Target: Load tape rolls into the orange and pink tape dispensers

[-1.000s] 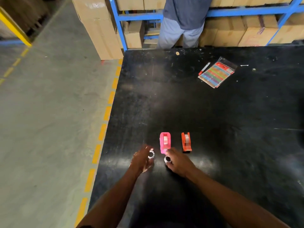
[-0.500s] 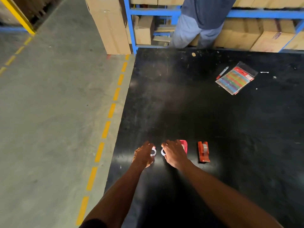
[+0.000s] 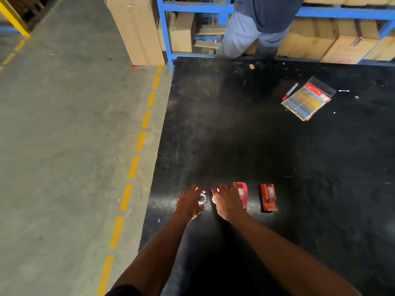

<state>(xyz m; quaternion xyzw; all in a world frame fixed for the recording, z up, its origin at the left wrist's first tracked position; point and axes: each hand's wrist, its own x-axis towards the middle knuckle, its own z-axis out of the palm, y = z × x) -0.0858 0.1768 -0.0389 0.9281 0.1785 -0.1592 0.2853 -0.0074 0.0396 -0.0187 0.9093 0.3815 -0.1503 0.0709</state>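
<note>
On the black table [image 3: 235,129], a pink tape dispenser [image 3: 243,194] and an orange tape dispenser [image 3: 268,197] stand side by side, each with a pale roll showing inside. My right hand [image 3: 226,202] lies palm down just left of the pink dispenser and covers its left edge. A small white tape roll [image 3: 213,199] peeks out under its thumb side. My left hand [image 3: 189,202] curls around a second white tape roll [image 3: 202,199], thumb and fingertips touching it. Both rolls are at table level, a few centimetres apart.
A packet of coloured strips [image 3: 307,100] and a red-capped marker [image 3: 290,91] lie at the far right. A person [image 3: 258,24] stands at the table's far edge before blue shelving [image 3: 192,6] with cardboard boxes. The table's left edge drops to concrete floor [image 3: 74,146].
My right hand has moved forward with its roll, from below the pink dispenser to beside it, now overlapping its left side. My left hand has stayed on its roll.
</note>
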